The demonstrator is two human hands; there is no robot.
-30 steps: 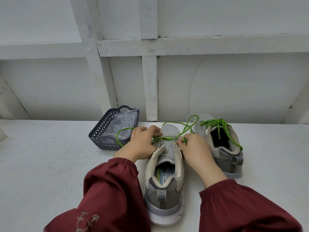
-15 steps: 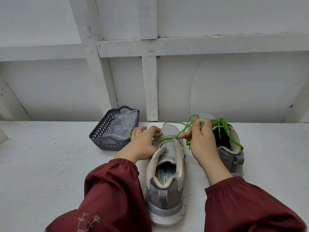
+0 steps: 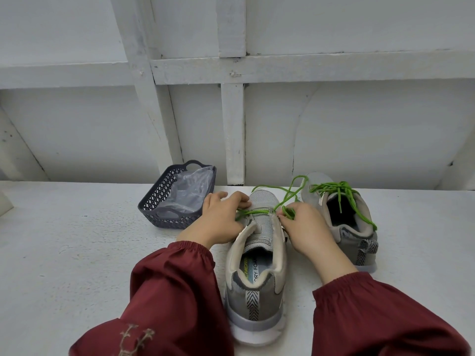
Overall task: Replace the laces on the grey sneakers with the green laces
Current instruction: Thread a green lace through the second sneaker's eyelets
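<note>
Nearest me, my dark red sleeves (image 3: pixel 174 291) fill the bottom of the view and are cut off there. Between them the near sneaker (image 3: pixel 257 286) stands on the white painted desk (image 3: pixel 64 253), close to its front edge, heel toward me. The desk's paint is rough and speckled.

Over the shoe's tongue a green lace (image 3: pixel 257 211) runs straight across the eyelets nearest the toe. My left hand (image 3: pixel 221 218) lies against the shoe's left side, fingers curled and gripping the lace's left end; just where they meet it is hidden under the hand. My right hand (image 3: pixel 305 227) sits at the shoe's right side, thumb and fingers pinched on a bunched loop of the same lace, whose slack arcs toward the back edge.

Just to the right, the far sneaker (image 3: pixel 354 232) is threaded with a second green lace (image 3: pixel 334 187); its pale toe is hard to make out against the wall. To the left, near the back edge, a dark basket (image 3: pixel 159 201) holds a crumpled clear plastic bag (image 3: pixel 190 186); I cannot tell what is in it. Behind rises a white board wall (image 3: pixel 359 129) with crossed battens.
</note>
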